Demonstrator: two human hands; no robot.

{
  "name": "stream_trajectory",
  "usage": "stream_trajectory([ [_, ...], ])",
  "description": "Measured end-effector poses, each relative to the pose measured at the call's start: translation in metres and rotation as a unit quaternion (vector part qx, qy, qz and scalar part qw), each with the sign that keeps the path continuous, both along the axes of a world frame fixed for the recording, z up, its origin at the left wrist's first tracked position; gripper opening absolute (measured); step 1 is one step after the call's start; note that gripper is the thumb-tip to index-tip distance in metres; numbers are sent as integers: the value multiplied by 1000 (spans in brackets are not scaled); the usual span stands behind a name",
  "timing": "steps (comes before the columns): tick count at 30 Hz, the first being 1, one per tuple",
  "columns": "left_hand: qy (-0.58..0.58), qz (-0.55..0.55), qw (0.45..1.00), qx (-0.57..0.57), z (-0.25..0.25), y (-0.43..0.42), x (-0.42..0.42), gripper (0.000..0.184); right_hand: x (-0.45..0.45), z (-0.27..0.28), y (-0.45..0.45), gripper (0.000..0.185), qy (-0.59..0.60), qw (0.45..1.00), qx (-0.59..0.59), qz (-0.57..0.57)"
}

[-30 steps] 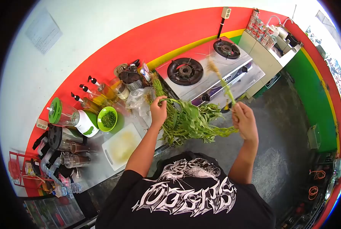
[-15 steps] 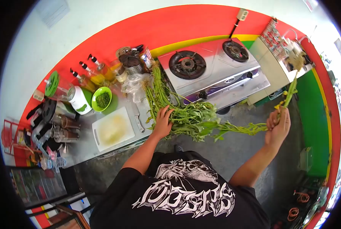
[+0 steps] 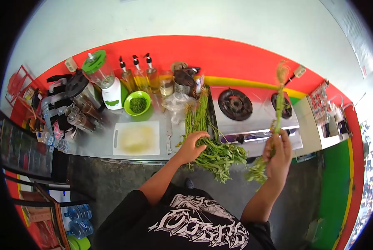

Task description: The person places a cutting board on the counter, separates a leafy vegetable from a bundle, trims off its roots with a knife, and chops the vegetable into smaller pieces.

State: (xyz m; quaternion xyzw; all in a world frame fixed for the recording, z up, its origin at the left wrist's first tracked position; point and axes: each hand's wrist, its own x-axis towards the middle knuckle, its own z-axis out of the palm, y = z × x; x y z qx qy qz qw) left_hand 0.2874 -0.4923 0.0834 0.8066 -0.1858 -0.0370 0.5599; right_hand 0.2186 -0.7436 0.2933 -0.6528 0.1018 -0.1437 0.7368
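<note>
My right hand (image 3: 278,154) is closed around a small bunch of leafy stems (image 3: 279,106), held upright in front of the stove with the pale roots up and the leaves hanging below. My left hand (image 3: 191,146) rests on the larger pile of greens (image 3: 222,158), its fingers apart. That pile lies at the counter's edge, roots toward the wall and leaves hanging over the front. Left of it are a knife (image 3: 169,139) and a white cutting board (image 3: 136,138) with a yellowish-green stain.
A two-burner stove (image 3: 257,135) stands to the right. Behind the board are a green bowl (image 3: 137,104) of chopped greens, a blender (image 3: 111,89), pump bottles (image 3: 139,77) and a plastic bag (image 3: 178,104). Water jugs (image 3: 80,221) are at lower left.
The small bunch in my right hand has been drawn away from the pile and now hangs apart from it. My left hand has stayed at the pile. The view has turned.
</note>
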Motion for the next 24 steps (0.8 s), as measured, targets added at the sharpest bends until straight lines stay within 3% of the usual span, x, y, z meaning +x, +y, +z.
stream_trajectory([
  [1, 75, -20, 995, -61, 16, 6, 1, 41, 9, 6, 20, 17, -9, 998, -9, 60],
  [3, 38, 8, 995, -95, 33, 19, 5, 34, 35, -8, 56, 16, -30, 992, -12, 121],
  [5, 112, -14, 960, -256, 44, 37, 11, 30, 54, -24, 98, 16, -17, 986, 26, 164],
  [6, 93, -18, 945, -312, 49, 47, 11, 31, 61, -35, 118, 17, -9, 979, 42, 199],
  [10, 95, 47, 931, -349, 66, 107, 8, 40, 70, -77, 198, 18, 39, 950, 55, 306],
  [16, 185, 143, 905, -354, 65, 185, -10, 30, 68, -120, 295, 21, 81, 918, 7, 387],
  [19, 144, 172, 917, -330, 53, 222, -23, 25, 73, -144, 325, 21, 92, 895, -37, 434],
  [24, 64, 293, 880, -368, 58, 276, -43, 23, 88, -205, 349, 22, 104, 893, -45, 436],
])
